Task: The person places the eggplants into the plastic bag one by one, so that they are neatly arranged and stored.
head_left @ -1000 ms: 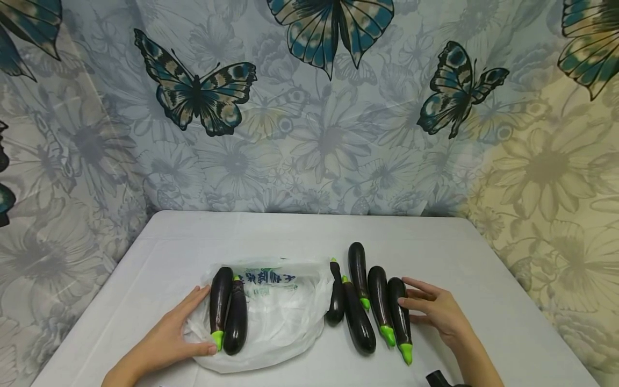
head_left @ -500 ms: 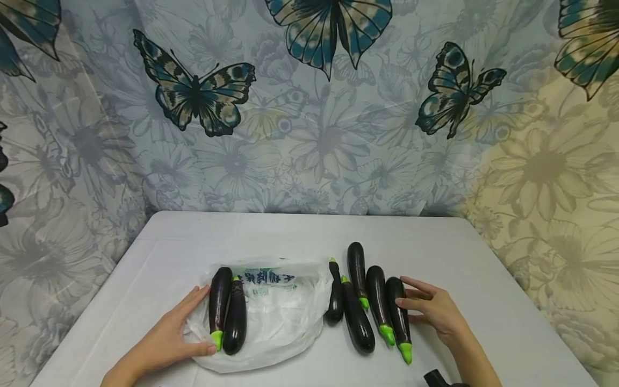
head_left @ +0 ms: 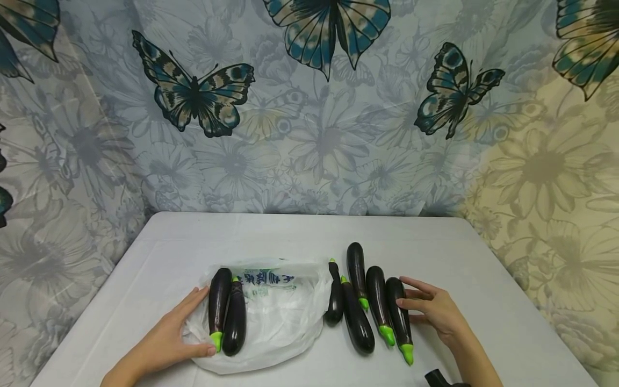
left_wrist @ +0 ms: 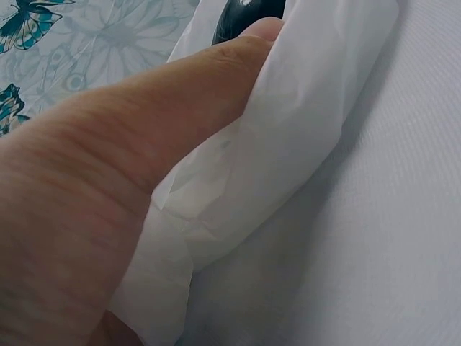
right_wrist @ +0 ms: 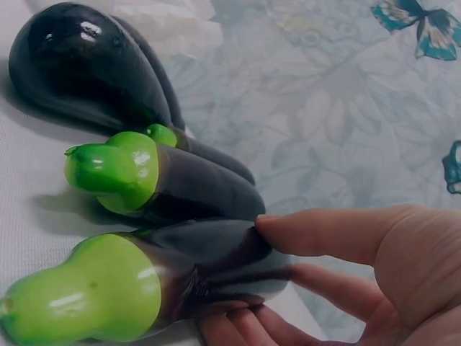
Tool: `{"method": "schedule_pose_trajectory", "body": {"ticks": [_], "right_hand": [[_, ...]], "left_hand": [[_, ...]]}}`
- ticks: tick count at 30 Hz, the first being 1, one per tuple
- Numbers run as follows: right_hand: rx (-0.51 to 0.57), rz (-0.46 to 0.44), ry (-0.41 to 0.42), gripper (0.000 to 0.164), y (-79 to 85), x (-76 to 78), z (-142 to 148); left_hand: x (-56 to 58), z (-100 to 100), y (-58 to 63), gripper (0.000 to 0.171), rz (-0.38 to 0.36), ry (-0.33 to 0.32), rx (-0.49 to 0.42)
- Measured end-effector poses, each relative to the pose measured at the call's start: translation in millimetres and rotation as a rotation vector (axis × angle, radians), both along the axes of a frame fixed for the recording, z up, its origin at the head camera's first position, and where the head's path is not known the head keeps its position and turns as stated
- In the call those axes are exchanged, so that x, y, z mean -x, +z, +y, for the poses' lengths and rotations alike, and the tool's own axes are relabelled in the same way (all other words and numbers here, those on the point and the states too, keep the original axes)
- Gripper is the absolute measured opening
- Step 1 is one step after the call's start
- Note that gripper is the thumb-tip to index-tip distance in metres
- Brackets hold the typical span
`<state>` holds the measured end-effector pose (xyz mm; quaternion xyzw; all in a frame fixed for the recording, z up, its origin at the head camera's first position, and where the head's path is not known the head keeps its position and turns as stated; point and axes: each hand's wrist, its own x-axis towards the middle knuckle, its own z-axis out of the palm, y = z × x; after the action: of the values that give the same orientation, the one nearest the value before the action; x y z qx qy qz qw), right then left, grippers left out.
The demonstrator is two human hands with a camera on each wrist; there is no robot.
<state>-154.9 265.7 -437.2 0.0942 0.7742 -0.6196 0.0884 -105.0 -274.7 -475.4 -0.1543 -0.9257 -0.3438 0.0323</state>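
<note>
A white plastic bag [head_left: 285,322] with blue print lies flat, two dark eggplants with green caps on it: the left one [head_left: 220,301] and its neighbour [head_left: 235,320]. My left hand [head_left: 166,333] rests spread along the bag's left edge, fingers fairly straight. Its thumb lies by the left eggplant's cap; the left wrist view shows the thumb [left_wrist: 194,94] against the bag. Right of the bag lie several more eggplants. My right hand [head_left: 437,312] holds the rightmost eggplant [head_left: 398,314], thumb on one side and fingers on the other, as the right wrist view shows.
A slim eggplant [head_left: 336,295] touches the bag's right edge. Beside it lie a long eggplant [head_left: 358,322], a rear one [head_left: 355,269] and another [head_left: 378,301]. A black object [head_left: 437,378] shows at the white table's [head_left: 290,231] front. Butterfly-print cloth hangs behind.
The view has shifted very slightly. Both hands, the bag and the eggplants otherwise stay in place.
</note>
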Motion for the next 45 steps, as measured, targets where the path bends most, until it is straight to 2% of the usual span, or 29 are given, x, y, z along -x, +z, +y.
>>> {"method": "schedule_pose_trajectory", "body": {"ticks": [22,45], "right_hand": [[0.005,0.005,-0.005,0.070,1.5,-0.8,2.3],[0.064,0.014,0.012,0.071,3.7,-0.1,9.1]], "left_hand": [[0.2,0.2,0.7,0.112,0.012,-0.007,-0.006],[-1.6,1.1,3.1,0.112,-0.028,0.002,-0.011]]}}
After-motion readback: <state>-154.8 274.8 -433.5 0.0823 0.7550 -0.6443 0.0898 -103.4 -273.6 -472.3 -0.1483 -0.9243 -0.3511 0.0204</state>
